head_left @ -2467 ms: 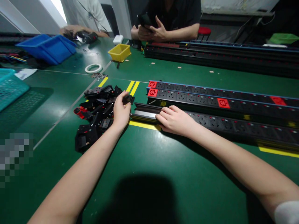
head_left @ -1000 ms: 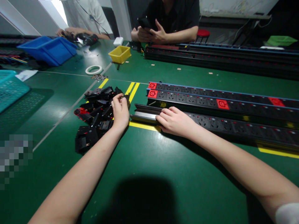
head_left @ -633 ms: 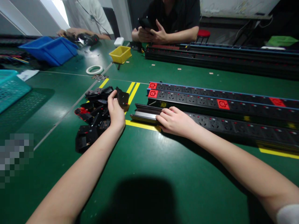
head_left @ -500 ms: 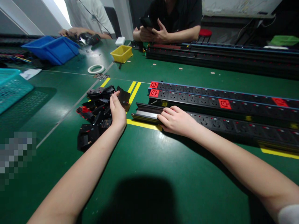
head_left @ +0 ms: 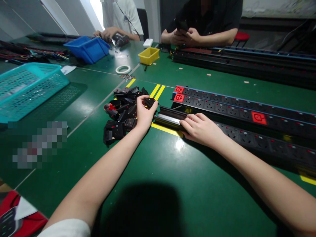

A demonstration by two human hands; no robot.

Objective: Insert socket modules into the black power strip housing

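Between the thumb and fingers of my left hand (head_left: pixel 145 113) is a black socket module (head_left: pixel 149 102), held just off the open left end of a power strip housing (head_left: pixel 169 119). My right hand (head_left: pixel 201 127) is wrapped over that housing, its fingers curled on the rim. Left of my hand lies a loose pile of black modules (head_left: pixel 123 113), one with a red part. Black socket faces (head_left: pixel 237 134) fill the same strip to the right of my right hand. Behind it lie two more strips (head_left: pixel 209 103) with red sockets among black ones.
A teal basket (head_left: pixel 49 70), a blue bin (head_left: pixel 85 49) and a yellow tray (head_left: pixel 148 56) stand leftward and behind, near a tape roll (head_left: pixel 122 69). Long black strips (head_left: pixel 222 61) lie at the back. Two people sit across the green table (head_left: pixel 148 184), one holding a phone.
My left hand has moved out of the pile toward the housing's open end, now with a socket module in its grip. The right hand stays on the housing. The view has swung left.
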